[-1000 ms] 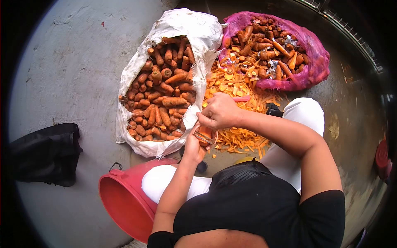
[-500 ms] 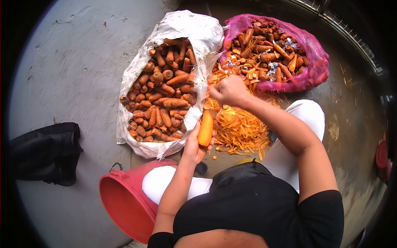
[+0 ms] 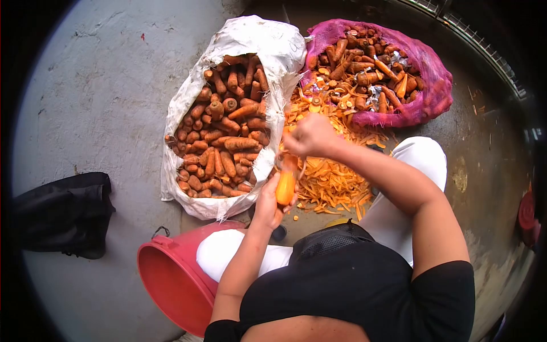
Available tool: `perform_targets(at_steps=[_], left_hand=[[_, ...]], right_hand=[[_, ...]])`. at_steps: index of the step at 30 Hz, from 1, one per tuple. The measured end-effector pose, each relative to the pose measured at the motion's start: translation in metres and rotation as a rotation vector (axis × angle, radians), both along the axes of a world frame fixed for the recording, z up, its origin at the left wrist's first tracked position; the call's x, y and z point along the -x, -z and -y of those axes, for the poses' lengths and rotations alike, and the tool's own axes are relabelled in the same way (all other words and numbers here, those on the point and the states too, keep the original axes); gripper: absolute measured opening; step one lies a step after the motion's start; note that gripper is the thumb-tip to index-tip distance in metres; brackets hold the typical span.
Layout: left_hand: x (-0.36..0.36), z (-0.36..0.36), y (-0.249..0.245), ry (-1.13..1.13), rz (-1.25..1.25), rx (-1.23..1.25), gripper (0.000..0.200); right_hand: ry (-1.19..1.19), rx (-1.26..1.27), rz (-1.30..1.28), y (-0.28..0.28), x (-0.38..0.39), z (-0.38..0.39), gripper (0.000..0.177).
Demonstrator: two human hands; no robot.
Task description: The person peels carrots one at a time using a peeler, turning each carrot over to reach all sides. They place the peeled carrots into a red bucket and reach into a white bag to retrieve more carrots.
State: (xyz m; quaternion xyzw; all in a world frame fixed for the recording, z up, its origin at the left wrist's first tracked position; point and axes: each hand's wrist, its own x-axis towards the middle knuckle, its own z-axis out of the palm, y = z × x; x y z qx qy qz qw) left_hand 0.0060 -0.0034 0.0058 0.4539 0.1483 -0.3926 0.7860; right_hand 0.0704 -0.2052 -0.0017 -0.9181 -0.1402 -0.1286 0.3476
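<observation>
Between my knees, my left hand [image 3: 266, 206] wraps round the lower part of a bright orange carrot [image 3: 285, 188], whose far end points away from me. My right hand [image 3: 310, 137] is closed in a fist just beyond that end. It grips what looks like a peeler [image 3: 284, 160], blurred and mostly hidden by the fingers, against the carrot's upper part. A heap of orange peelings [image 3: 333, 178] lies on the floor below and right of the carrot. Left of my hands, a torn white sack [image 3: 272, 43] holds many unpeeled carrots [image 3: 228, 122].
A pink mesh sack [image 3: 430, 74] with darker carrots and scraps lies at the back right. A red bucket [image 3: 185, 273] is tipped beside my left leg. Black cloth [image 3: 68, 214] rests on the grey floor at far left. A red object [image 3: 528, 214] sits at far right.
My right hand has come slightly nearer to me along the carrot, with the blurred tool now over its upper part. My left hand still grips the carrot, almost unmoved.
</observation>
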Motion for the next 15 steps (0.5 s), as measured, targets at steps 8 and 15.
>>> perform_targets(at_steps=[8, 15], left_hand=[[0.002, 0.0, -0.021, 0.013, -0.008, -0.03, 0.043], [-0.005, -0.005, 0.003, -0.106, -0.102, 0.148, 0.036]], right_hand=[[0.293, 0.233, -0.204, 0.022, -0.03, 0.044, 0.046], [-0.096, -0.03, 0.158, -0.028, 0.014, -0.015, 0.038]])
